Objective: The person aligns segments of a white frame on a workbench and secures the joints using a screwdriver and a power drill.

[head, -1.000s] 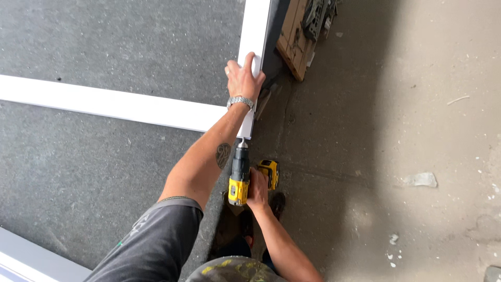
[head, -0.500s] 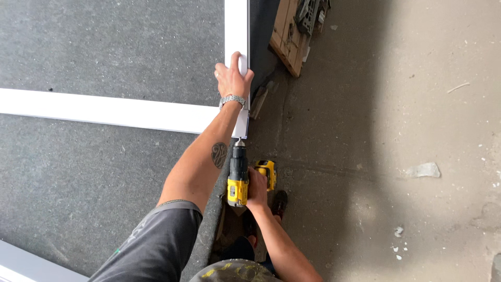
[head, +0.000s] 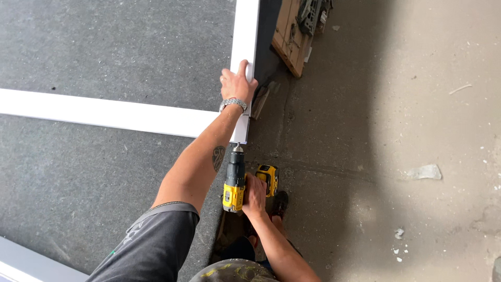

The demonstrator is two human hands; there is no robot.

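Head view, left hand (head: 238, 85) gripping white frame (head: 245, 42), right hand (head: 254, 196) holding yellow drill (head: 235, 180) against its end

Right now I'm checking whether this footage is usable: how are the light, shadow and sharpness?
Head view: even daylight, with a broad soft shadow darkening the concrete floor beside the drill; brighter, washed-out floor at right. The white frame is bright but not blown out. Both hands, left and right, look sharp, no motion blur.

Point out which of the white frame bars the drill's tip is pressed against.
The upright bar running toward the top edge, gripped by the left hand. The drill in the right hand meets its lower end; the other bar runs crosswise to the left.
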